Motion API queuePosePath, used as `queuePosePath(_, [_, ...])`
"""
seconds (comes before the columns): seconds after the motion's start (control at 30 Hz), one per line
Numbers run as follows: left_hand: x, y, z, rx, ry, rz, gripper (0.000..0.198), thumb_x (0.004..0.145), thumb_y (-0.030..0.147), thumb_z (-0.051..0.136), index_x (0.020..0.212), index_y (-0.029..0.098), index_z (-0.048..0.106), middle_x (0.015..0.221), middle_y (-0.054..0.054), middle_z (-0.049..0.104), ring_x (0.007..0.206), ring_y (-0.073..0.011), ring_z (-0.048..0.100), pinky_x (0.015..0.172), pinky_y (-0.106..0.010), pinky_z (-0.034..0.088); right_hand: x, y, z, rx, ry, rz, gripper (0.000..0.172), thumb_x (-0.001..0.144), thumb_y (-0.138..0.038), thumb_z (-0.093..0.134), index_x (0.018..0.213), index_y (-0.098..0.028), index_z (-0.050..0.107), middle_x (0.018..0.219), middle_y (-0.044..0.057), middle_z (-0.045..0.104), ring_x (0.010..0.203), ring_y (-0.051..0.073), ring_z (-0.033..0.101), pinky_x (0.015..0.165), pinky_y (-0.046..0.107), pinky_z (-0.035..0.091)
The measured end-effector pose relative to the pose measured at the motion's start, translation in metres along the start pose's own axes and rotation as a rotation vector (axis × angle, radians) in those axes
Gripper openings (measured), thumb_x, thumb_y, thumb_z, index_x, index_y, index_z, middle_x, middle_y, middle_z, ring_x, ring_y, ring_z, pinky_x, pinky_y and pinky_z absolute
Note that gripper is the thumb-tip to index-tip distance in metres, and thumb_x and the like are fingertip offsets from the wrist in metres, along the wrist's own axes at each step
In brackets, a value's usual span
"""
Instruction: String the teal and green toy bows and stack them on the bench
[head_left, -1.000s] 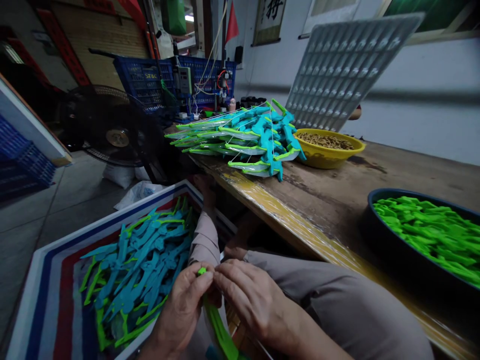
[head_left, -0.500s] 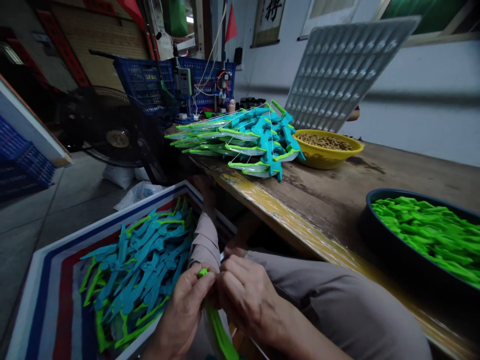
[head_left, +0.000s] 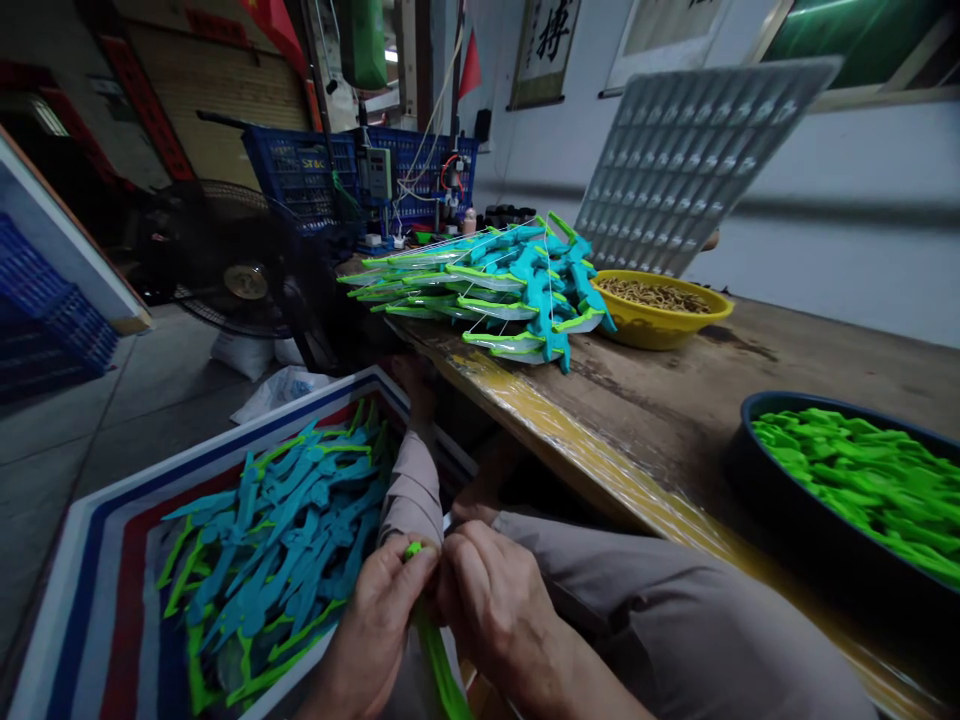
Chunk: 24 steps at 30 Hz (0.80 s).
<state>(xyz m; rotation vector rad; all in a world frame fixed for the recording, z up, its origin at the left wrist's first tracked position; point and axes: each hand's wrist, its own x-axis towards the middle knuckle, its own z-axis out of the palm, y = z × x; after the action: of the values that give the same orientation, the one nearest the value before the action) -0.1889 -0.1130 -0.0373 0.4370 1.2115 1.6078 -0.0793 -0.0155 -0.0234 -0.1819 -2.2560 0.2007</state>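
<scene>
Slim bright-green strip (head_left: pixel 441 662), narrow-tipped; left hand (head_left: pixel 366 622) pinching tip; right hand (head_left: pixel 504 605) curled, hold unclear.

The bin (head_left: pixel 97 560) stands left of your left hand (head_left: pixel 375 620). On the table (head_left: pixel 660 405), the tub (head_left: pixel 754 500) sits near right; the bows (head_left: pixel 536 290) far, left of the bowl (head_left: pixel 652 328).

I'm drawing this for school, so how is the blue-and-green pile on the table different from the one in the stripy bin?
The table pile is stacked in layers; the bin pile is more jumbled. White strings show on the table pile; I can't see any on the bin pile. The table pile sits up on the table; the bin pile lies lower, inside the stripy bin. Both mix blue and bright green.
</scene>
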Motion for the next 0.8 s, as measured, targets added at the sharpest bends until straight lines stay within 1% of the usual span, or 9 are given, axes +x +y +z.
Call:
queuePosePath(0.13, [-0.001,-0.001,0.001,0.028,-0.018,0.009,0.034,0.087,0.045,0.068,0.071,0.018,0.056,0.065,0.003,0.048,0.062,-0.013,0.045,0.059,-0.025,0.041,-0.002,0.005,-0.003,0.034,0.043,0.091,0.021,0.098,-0.008,0.041,0.084,-0.021,0.048,0.069,0.003,0.053,0.061,0.019,0.05,0.053,0.03,0.038])
queuePosePath(0.23, [-0.001,0.001,0.004,0.046,-0.029,0.02,0.037,0.086,0.048,0.07,0.07,0.018,0.055,0.064,0.003,0.048,0.061,-0.0129,0.044,0.06,-0.026,0.041,-0.001,0.004,-0.009,0.121,0.054,0.181,0.017,0.097,-0.01,0.043,0.084,-0.021,0.046,0.066,-0.001,0.051,0.056,0.014,0.051,0.052,0.026,0.039])
queuePosePath(0.33, [-0.002,0.005,0.007,0.058,-0.039,0.03,0.039,0.083,0.049,0.071,0.068,0.017,0.055,0.063,0.003,0.048,0.06,-0.0129,0.045,0.06,-0.026,0.042,-0.002,0.002,-0.015,0.199,0.067,0.33,0.019,0.097,-0.01,0.045,0.082,-0.021,0.044,0.063,-0.005,0.048,0.05,0.009,0.048,0.049,0.019,0.038])
queuePosePath(0.43, [-0.002,0.007,0.01,0.066,-0.046,0.029,0.038,0.083,0.049,0.07,0.068,0.018,0.056,0.061,0.002,0.051,0.059,-0.0134,0.047,0.06,-0.026,0.044,-0.006,0.0,-0.017,0.343,0.084,0.48,0.022,0.098,-0.017,0.048,0.077,-0.021,0.046,0.063,-0.005,0.047,0.052,0.009,0.046,0.049,0.018,0.038])
queuePosePath(0.53, [-0.002,0.008,0.013,0.068,-0.057,0.034,0.037,0.083,0.049,0.07,0.069,0.018,0.057,0.061,0.002,0.052,0.058,-0.0132,0.049,0.06,-0.025,0.044,-0.012,0.0,-0.019,0.571,0.092,0.647,0.026,0.1,-0.03,0.051,0.077,-0.02,0.051,0.066,-0.003,0.048,0.057,0.01,0.045,0.051,0.02,0.038])
queuePosePath(0.63, [-0.004,0.009,0.014,0.079,-0.075,0.056,0.037,0.083,0.05,0.07,0.07,0.018,0.057,0.061,0.001,0.053,0.059,-0.0133,0.05,0.06,-0.025,0.044,-0.01,-0.003,-0.023,0.942,0.056,0.925,0.034,0.098,-0.049,0.057,0.081,-0.02,0.05,0.062,-0.005,0.047,0.053,0.01,0.041,0.049,0.02,0.035])
queuePosePath(0.7, [-0.005,0.008,0.013,0.096,-0.063,0.071,0.039,0.083,0.052,0.071,0.07,0.018,0.057,0.06,0.002,0.054,0.057,-0.0137,0.052,0.06,-0.025,0.045,-0.007,-0.006,-0.024,1.166,0.039,1.094,0.044,0.092,-0.06,0.063,0.081,-0.021,0.047,0.055,-0.008,0.044,0.047,0.007,0.034,0.047,0.018,0.03])
queuePosePath(0.73, [-0.006,0.006,0.012,0.102,-0.055,0.072,0.04,0.083,0.054,0.071,0.071,0.019,0.058,0.059,0.002,0.054,0.057,-0.014,0.052,0.06,-0.025,0.046,-0.006,-0.008,-0.024,1.253,0.047,1.152,0.049,0.087,-0.065,0.067,0.08,-0.021,0.046,0.052,-0.009,0.041,0.044,0.006,0.03,0.045,0.018,0.027])
queuePosePath(0.8, [-0.006,0.0,0.007,0.094,-0.041,0.079,0.041,0.081,0.056,0.073,0.069,0.019,0.06,0.056,0.001,0.054,0.056,-0.0148,0.053,0.059,-0.025,0.046,-0.005,-0.011,-0.019,1.364,0.091,1.21,0.059,0.076,-0.073,0.073,0.077,-0.022,0.042,0.049,-0.012,0.034,0.042,0.004,0.022,0.041,0.016,0.021])
